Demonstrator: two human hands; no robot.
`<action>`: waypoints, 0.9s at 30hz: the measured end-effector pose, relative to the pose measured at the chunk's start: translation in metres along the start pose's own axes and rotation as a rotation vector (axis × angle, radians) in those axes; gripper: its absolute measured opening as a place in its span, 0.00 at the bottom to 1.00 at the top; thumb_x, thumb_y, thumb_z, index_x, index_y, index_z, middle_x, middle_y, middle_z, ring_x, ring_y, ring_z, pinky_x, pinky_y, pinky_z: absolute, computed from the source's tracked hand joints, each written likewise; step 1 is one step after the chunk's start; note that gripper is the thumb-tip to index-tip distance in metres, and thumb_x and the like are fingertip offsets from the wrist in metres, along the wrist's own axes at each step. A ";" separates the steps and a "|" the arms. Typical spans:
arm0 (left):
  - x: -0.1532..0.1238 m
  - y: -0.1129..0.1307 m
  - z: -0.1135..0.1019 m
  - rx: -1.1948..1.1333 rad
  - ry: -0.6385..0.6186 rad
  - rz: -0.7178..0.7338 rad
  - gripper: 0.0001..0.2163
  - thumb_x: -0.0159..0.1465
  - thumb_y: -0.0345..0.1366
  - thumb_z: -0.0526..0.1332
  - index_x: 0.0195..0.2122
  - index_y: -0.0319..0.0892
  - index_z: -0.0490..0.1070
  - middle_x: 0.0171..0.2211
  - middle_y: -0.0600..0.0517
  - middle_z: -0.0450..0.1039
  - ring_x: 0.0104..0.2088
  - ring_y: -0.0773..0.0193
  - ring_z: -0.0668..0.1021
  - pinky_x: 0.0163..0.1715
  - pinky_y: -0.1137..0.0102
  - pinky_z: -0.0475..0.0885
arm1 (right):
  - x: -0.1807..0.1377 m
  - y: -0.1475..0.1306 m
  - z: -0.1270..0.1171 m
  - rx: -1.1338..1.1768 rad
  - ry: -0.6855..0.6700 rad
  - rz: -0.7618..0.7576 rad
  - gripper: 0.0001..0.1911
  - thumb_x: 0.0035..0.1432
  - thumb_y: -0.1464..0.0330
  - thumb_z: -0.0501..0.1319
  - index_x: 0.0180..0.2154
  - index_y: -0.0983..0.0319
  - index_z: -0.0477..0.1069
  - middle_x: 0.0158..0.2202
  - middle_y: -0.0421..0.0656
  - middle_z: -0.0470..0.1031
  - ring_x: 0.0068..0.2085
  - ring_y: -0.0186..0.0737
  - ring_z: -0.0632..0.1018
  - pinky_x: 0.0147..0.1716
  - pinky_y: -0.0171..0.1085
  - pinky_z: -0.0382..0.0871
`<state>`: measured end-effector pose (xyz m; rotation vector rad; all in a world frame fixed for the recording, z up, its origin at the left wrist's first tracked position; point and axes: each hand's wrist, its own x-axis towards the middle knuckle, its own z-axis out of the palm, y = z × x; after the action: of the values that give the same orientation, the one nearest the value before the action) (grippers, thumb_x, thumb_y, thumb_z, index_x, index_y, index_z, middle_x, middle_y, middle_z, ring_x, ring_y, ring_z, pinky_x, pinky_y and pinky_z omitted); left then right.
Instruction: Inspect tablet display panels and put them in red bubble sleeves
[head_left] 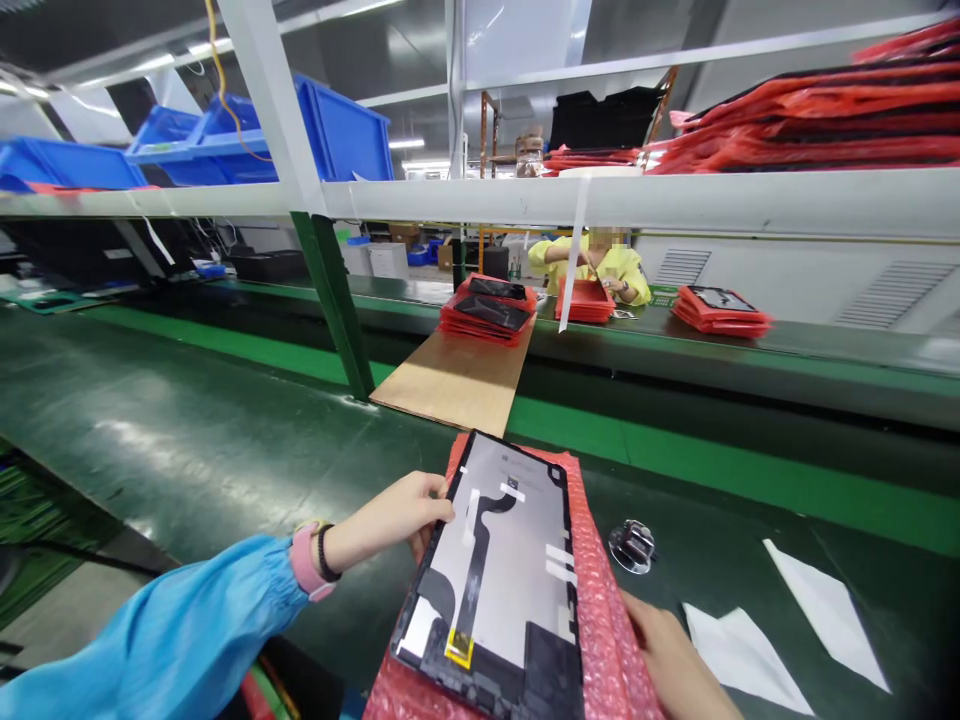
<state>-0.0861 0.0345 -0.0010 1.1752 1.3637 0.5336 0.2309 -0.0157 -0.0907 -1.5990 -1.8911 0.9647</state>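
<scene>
While looking along the big dark green bench (210, 430), can see lots of flat room, likely good for wide, thin things. Above that, can see a long white shelf (637, 200) with blue bins (345, 130) on top, probably put up high to leave space for hands. Next, can see a light brown board (450, 380) laid toward the far side like a little bridge, maybe to bear the pile of red packs (466, 322) at the far end.

Close by, can see red bubble wrap (604, 610) with a flat screen panel (517, 590) lying on top, back side up, perhaps to save it from bumps. Over to the right, can see two white sheets (739, 655), well out of the way.

At the left hand (409, 512), can see thumb and fingers pinching the panel's left edge, maybe so as not to press on the black ribbon (477, 560). At the right hand (667, 645), can see a touch on the wrap's right edge, maybe to steady that side. Cannot tell how tight, with most fingers hidden. Beside the wrap, can see a shiny round thing (634, 546), too hard to name. Last, can see a yellow square (459, 648) near the panel's low end, perhaps to hold the ribbon down.
</scene>
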 end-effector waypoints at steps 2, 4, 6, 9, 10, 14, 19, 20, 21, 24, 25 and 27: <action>-0.001 0.002 0.001 -0.034 0.017 0.003 0.05 0.46 0.34 0.59 0.24 0.43 0.61 0.15 0.57 0.69 0.14 0.68 0.72 0.12 0.77 0.63 | -0.006 0.002 -0.015 0.098 0.000 0.031 0.16 0.48 0.65 0.56 0.35 0.59 0.79 0.21 0.42 0.78 0.25 0.48 0.79 0.28 0.38 0.72; -0.003 0.002 0.003 -0.083 0.034 0.024 0.05 0.46 0.32 0.59 0.25 0.42 0.63 0.15 0.59 0.68 0.14 0.69 0.71 0.13 0.78 0.62 | -0.012 0.002 -0.033 0.219 0.016 0.087 0.18 0.50 0.62 0.58 0.41 0.60 0.78 0.23 0.42 0.78 0.24 0.45 0.78 0.26 0.37 0.73; -0.005 0.001 0.008 -0.164 0.044 0.054 0.07 0.46 0.30 0.58 0.27 0.41 0.65 0.17 0.60 0.68 0.17 0.72 0.71 0.15 0.80 0.62 | -0.017 -0.003 -0.048 0.331 0.007 0.086 0.18 0.53 0.59 0.60 0.44 0.59 0.76 0.32 0.46 0.81 0.28 0.46 0.80 0.29 0.39 0.75; -0.005 0.000 0.018 -0.313 0.050 0.079 0.09 0.44 0.29 0.55 0.29 0.42 0.66 0.22 0.59 0.70 0.22 0.72 0.73 0.20 0.80 0.65 | -0.015 -0.025 -0.059 0.493 0.051 -0.018 0.20 0.54 0.55 0.62 0.46 0.58 0.73 0.43 0.52 0.81 0.40 0.52 0.81 0.36 0.43 0.76; -0.004 0.000 0.021 -0.352 0.047 0.078 0.09 0.44 0.29 0.56 0.29 0.41 0.66 0.23 0.58 0.71 0.23 0.71 0.74 0.22 0.79 0.67 | -0.012 -0.034 -0.059 0.550 0.057 -0.052 0.20 0.54 0.54 0.63 0.46 0.58 0.73 0.45 0.53 0.80 0.43 0.53 0.81 0.38 0.45 0.76; 0.006 0.002 0.029 -0.404 -0.030 0.060 0.09 0.48 0.32 0.63 0.32 0.37 0.71 0.25 0.51 0.75 0.26 0.64 0.78 0.27 0.72 0.73 | 0.008 -0.069 -0.052 0.670 0.050 -0.106 0.18 0.49 0.57 0.70 0.38 0.57 0.68 0.38 0.51 0.82 0.43 0.52 0.81 0.43 0.46 0.74; 0.007 0.017 0.030 -0.412 -0.023 0.207 0.18 0.49 0.33 0.70 0.42 0.38 0.74 0.33 0.48 0.80 0.27 0.62 0.80 0.29 0.70 0.74 | 0.012 -0.092 -0.058 0.670 0.197 -0.250 0.18 0.54 0.57 0.67 0.25 0.58 0.61 0.23 0.42 0.80 0.26 0.38 0.78 0.29 0.33 0.71; 0.006 0.023 0.029 -0.419 -0.004 0.258 0.19 0.50 0.33 0.70 0.44 0.40 0.73 0.36 0.49 0.80 0.30 0.62 0.80 0.31 0.71 0.73 | 0.010 -0.095 -0.061 0.685 0.216 -0.312 0.19 0.57 0.54 0.63 0.24 0.58 0.62 0.20 0.41 0.78 0.22 0.36 0.75 0.26 0.33 0.69; 0.004 0.031 0.029 -0.425 0.018 0.317 0.20 0.51 0.33 0.70 0.46 0.42 0.72 0.39 0.50 0.80 0.33 0.62 0.80 0.33 0.71 0.73 | 0.006 -0.098 -0.064 0.705 0.223 -0.368 0.21 0.59 0.50 0.60 0.24 0.58 0.64 0.17 0.39 0.75 0.20 0.35 0.72 0.24 0.32 0.68; -0.001 0.052 0.029 -0.426 0.087 0.533 0.21 0.55 0.33 0.69 0.50 0.45 0.71 0.48 0.51 0.78 0.44 0.59 0.79 0.41 0.71 0.72 | -0.001 -0.108 -0.067 0.792 0.250 -0.430 0.29 0.55 0.40 0.52 0.36 0.56 0.75 0.20 0.40 0.76 0.20 0.37 0.72 0.21 0.34 0.69; -0.001 0.058 0.029 -0.424 0.113 0.609 0.20 0.56 0.33 0.68 0.51 0.45 0.71 0.49 0.51 0.77 0.46 0.58 0.79 0.43 0.70 0.72 | -0.001 -0.111 -0.066 0.808 0.280 -0.442 0.32 0.53 0.38 0.52 0.41 0.55 0.76 0.24 0.41 0.78 0.23 0.38 0.74 0.23 0.35 0.71; 0.000 0.065 0.031 -0.444 0.159 0.728 0.18 0.57 0.32 0.67 0.50 0.44 0.72 0.48 0.52 0.78 0.47 0.59 0.78 0.44 0.71 0.72 | 0.003 -0.116 -0.059 0.782 0.345 -0.489 0.30 0.54 0.41 0.54 0.46 0.55 0.76 0.33 0.44 0.81 0.31 0.41 0.79 0.33 0.36 0.75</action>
<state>-0.0362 0.0491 0.0491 1.2478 0.8390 1.3949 0.2000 -0.0088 0.0357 -0.7357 -1.3155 0.9555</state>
